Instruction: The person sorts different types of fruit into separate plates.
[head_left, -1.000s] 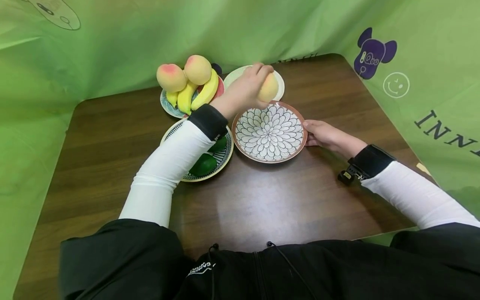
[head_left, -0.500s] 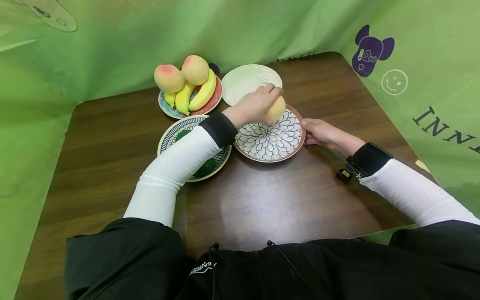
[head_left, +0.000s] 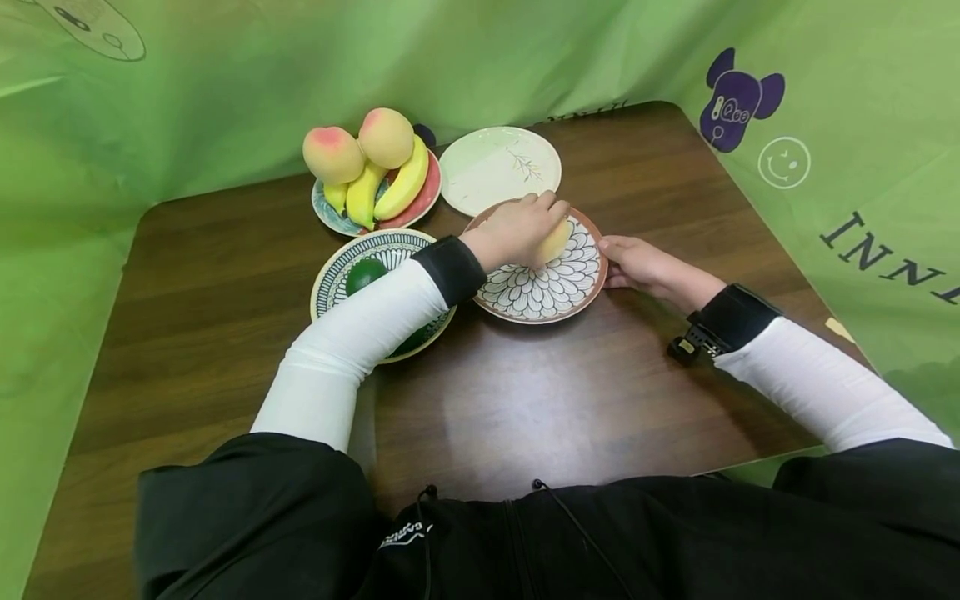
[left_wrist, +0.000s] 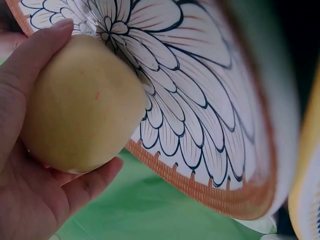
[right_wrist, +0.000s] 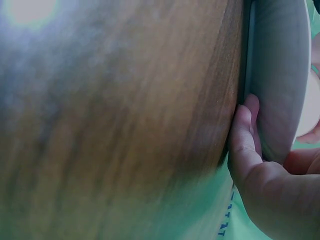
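The left hand (head_left: 517, 232) curls around a peach (head_left: 555, 242), thumb and fingers wrapping it as it meets the floral plate (head_left: 577, 292), near the plate's far side. The right hand (head_left: 637, 265) rests against the plate's right rim, fingers laid flat along the edge rather than pinching it. To set the peach down well, it probably pays to ease it toward the plate's middle, let it settle on its flattest side, and loosen the fingers slowly so it does not roll, with the right hand steadying the rim. Behind stand a fruit plate (head_left: 420, 200), a pale plate (head_left: 480, 179) and a striped plate (head_left: 330, 279).
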